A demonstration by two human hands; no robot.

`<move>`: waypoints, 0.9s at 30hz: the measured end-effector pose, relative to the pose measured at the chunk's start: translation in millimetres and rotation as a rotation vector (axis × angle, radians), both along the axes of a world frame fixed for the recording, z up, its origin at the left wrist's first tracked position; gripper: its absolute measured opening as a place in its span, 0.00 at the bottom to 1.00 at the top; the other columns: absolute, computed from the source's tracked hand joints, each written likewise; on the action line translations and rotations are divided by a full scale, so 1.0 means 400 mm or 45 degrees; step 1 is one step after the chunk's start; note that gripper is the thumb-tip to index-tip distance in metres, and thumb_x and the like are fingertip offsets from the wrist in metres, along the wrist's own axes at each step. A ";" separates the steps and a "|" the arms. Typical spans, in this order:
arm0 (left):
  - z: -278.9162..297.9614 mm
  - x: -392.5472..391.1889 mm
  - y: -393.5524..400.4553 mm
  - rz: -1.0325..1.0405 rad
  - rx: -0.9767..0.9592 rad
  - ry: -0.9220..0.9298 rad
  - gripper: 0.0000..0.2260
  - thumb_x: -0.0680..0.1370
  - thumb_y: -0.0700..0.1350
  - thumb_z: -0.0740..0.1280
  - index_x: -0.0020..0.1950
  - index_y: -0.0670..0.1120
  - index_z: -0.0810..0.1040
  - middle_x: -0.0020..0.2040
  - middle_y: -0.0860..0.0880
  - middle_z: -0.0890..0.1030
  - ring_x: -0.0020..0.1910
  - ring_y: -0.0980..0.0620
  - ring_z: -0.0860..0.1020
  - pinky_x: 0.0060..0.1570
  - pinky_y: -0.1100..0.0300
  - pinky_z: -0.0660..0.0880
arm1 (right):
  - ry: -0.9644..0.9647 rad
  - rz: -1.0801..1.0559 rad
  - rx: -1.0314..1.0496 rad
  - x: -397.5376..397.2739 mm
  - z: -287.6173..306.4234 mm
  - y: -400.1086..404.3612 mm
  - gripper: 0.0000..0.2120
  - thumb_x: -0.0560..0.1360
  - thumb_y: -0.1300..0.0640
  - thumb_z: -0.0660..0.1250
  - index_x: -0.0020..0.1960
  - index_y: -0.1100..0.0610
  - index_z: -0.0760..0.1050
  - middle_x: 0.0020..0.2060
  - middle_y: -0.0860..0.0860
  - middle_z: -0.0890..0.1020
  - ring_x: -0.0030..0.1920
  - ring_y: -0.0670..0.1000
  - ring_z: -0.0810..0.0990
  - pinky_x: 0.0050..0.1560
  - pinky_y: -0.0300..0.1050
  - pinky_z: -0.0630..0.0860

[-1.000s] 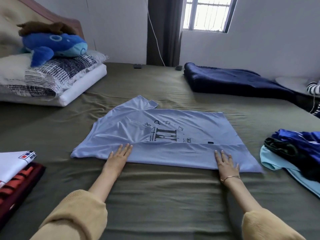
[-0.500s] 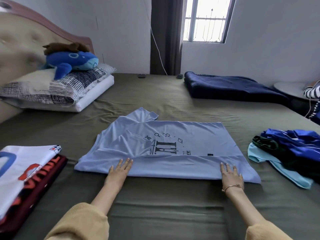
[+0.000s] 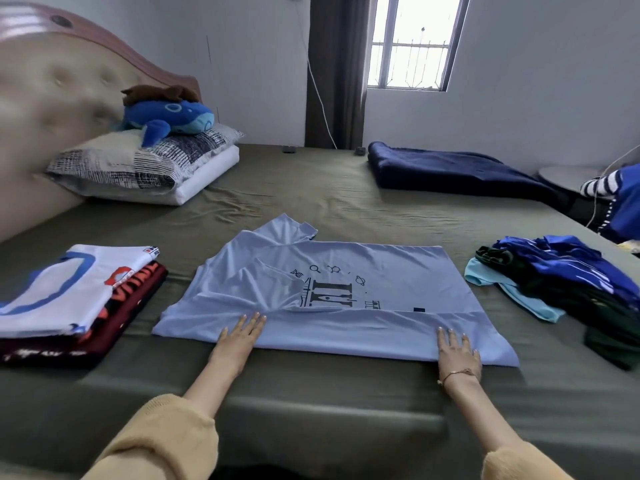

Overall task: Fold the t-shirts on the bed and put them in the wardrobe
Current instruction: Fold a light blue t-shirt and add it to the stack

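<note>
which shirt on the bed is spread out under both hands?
The pale blue printed tee in the middle; the left stack is folded, the right heap crumpled.

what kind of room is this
Most likely a bedroom: a wide bed with a padded headboard, stacked pillows topped by a blue plush toy, and a folded blanket near the window.

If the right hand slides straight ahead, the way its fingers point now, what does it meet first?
The right hand lies flat on the t-shirt; its fingers point up the bed. First comes the folded edge, probably, then the shirt's printed part.
</note>
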State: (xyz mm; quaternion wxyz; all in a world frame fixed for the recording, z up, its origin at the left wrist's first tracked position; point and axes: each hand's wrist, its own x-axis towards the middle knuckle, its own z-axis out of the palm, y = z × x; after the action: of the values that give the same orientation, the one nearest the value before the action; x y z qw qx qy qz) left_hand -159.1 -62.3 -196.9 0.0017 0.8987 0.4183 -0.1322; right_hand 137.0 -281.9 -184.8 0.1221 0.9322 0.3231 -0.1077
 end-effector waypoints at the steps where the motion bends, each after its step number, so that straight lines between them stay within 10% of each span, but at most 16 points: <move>1: -0.002 -0.008 -0.011 0.000 0.004 -0.005 0.37 0.77 0.26 0.52 0.77 0.47 0.36 0.78 0.51 0.38 0.77 0.49 0.42 0.73 0.49 0.50 | -0.001 0.006 0.005 -0.007 -0.003 -0.011 0.44 0.76 0.54 0.66 0.76 0.56 0.35 0.77 0.52 0.42 0.76 0.56 0.44 0.74 0.49 0.52; 12: -0.010 -0.060 -0.081 0.004 -0.066 -0.094 0.39 0.76 0.26 0.55 0.77 0.47 0.36 0.78 0.51 0.38 0.77 0.49 0.42 0.73 0.48 0.48 | -0.002 0.019 0.065 -0.049 -0.032 -0.100 0.39 0.79 0.61 0.59 0.76 0.56 0.33 0.76 0.53 0.39 0.76 0.56 0.43 0.73 0.53 0.52; 19: 0.055 -0.040 -0.022 0.090 -0.028 -0.404 0.20 0.77 0.34 0.56 0.68 0.47 0.68 0.70 0.48 0.68 0.69 0.47 0.66 0.66 0.50 0.63 | -0.255 0.060 0.147 -0.074 -0.012 -0.001 0.21 0.79 0.60 0.54 0.72 0.57 0.58 0.69 0.53 0.65 0.69 0.51 0.64 0.68 0.56 0.64; 27: 0.041 -0.015 0.108 0.223 -0.065 -0.762 0.13 0.76 0.35 0.56 0.56 0.43 0.76 0.59 0.46 0.76 0.59 0.44 0.75 0.55 0.54 0.70 | -0.041 0.416 0.421 -0.188 -0.001 0.280 0.15 0.80 0.64 0.51 0.64 0.56 0.68 0.62 0.53 0.71 0.64 0.53 0.70 0.60 0.49 0.69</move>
State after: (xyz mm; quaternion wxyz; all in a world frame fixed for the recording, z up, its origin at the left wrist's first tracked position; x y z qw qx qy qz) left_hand -165.1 -19.2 -180.6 0.1587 0.8578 0.4716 0.1286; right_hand 61.8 -170.0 -185.2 -0.0113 0.8764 0.4812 -0.0173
